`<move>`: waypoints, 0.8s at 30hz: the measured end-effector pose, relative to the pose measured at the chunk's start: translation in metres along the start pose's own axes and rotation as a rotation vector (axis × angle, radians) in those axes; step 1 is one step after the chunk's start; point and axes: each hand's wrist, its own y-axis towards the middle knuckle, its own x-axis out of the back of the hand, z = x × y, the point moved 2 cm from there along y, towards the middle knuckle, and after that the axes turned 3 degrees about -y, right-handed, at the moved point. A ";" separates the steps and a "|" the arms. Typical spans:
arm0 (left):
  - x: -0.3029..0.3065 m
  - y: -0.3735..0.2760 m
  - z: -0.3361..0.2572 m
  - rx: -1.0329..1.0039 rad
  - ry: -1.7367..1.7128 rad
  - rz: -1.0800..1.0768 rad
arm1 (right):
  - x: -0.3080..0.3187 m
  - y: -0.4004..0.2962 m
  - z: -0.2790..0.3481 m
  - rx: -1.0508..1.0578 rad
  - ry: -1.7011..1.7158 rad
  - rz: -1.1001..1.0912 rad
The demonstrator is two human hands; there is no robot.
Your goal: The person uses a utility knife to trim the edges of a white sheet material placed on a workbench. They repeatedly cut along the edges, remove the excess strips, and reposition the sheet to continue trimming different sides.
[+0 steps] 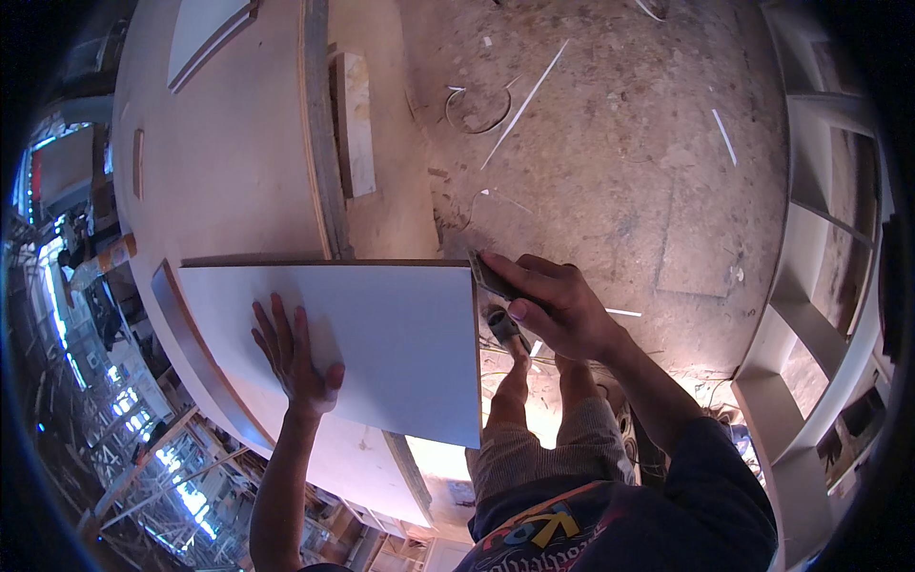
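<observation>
A white laminated board (pixel 400 336) lies flat on a pale worktable (pixel 236 179), its right end sticking out past the table's edge. My left hand (pixel 297 365) rests on the board's white face with fingers spread. In my right hand (pixel 557 300) is a dark, flat hand tool (pixel 497 277), gripped at the board's far right corner, against or very near its narrow end edge. The tool's exact kind cannot be told, as my fingers cover part of it.
A long strip (pixel 204 350) lies left of the board. Another white panel (pixel 207 32) and a small wooden piece (pixel 139 164) are farther up the table. Thin white offcut strips (pixel 529 100) litter the floor. A shelf-like frame (pixel 815 314) stands at the right.
</observation>
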 end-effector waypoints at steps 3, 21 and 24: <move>0.000 0.000 0.000 -0.004 -0.005 -0.003 | 0.001 0.000 0.001 -0.011 -0.012 0.018; 0.000 -0.001 0.003 0.062 -0.052 0.011 | -0.016 0.008 0.023 -0.498 0.300 -0.284; -0.002 -0.001 0.002 0.082 0.006 0.048 | -0.028 0.011 0.034 -0.189 0.247 -0.405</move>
